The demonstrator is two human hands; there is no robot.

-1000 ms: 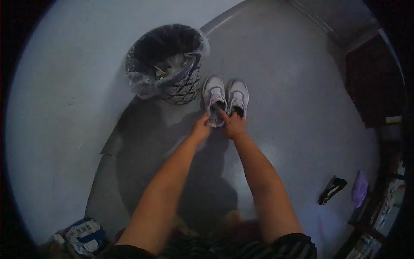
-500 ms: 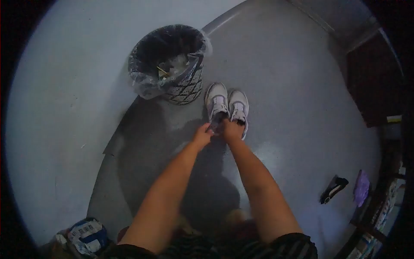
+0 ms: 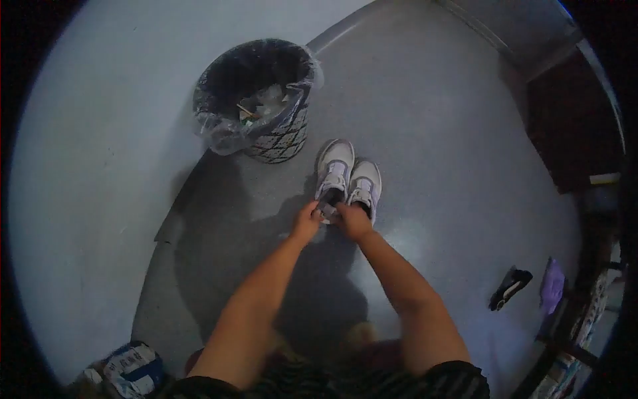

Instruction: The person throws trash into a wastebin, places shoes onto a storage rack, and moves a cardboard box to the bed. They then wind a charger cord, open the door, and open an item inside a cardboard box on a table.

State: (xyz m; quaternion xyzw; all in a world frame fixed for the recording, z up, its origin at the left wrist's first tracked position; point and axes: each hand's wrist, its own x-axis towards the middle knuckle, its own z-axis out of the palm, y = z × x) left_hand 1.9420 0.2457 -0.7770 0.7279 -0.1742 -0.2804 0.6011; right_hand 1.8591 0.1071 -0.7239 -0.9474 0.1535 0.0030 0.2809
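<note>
A pair of pale sneakers with light laces stands side by side on the grey floor, toes pointing away from me. My left hand is closed on the outer heel side of the left sneaker. At the inner side of that heel, my right hand has its fingers closed on the rim of the shoe opening. The right hand also covers part of the heel of the right sneaker; whether it touches that shoe, I cannot tell. Both fingertips are partly hidden.
A patterned waste bin with a clear liner and some rubbish stands beyond the sneakers, by the pale wall. At right lie a black shoe and a purple item near a rack. A blue-white package sits lower left.
Both sneakers have shifted toward me along the floor, the right one somewhat more. My hands have come closer with them, still at the left sneaker's heel.
</note>
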